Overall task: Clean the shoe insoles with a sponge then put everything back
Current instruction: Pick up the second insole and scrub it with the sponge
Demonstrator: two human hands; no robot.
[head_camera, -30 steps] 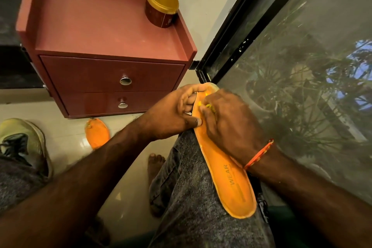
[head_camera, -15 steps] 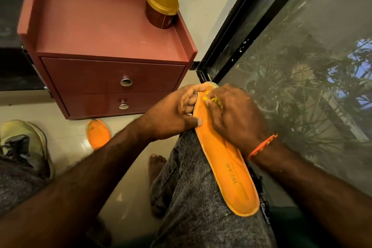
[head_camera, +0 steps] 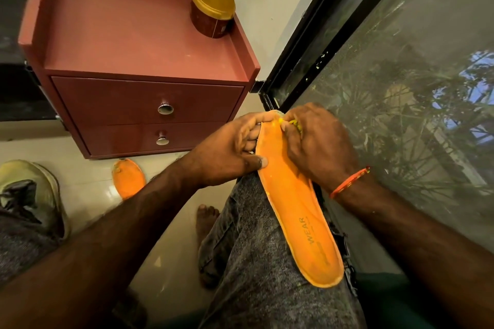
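An orange insole (head_camera: 296, 211) marked WEAR lies along my right thigh, heel end toward me. My left hand (head_camera: 227, 149) grips its toe end from the left, thumb on the top surface. My right hand (head_camera: 318, 147) presses a small yellow sponge (head_camera: 292, 123) onto the toe tip; only a sliver of the sponge shows between the fingers. A second orange insole (head_camera: 128, 177) lies on the floor in front of the cabinet, partly hidden by my left forearm. A pale green shoe (head_camera: 32, 192) sits on the floor at the far left.
A red two-drawer cabinet (head_camera: 144, 104) stands ahead, with a gold-lidded jar (head_camera: 211, 8) on its top at the back right corner. A black-framed glass window (head_camera: 401, 88) runs along the right. My bare foot (head_camera: 207, 218) rests on the pale tile floor.
My right hand with the sponge has slid up the insole from below the toe area to the toe tip. My left hand has kept its grip.
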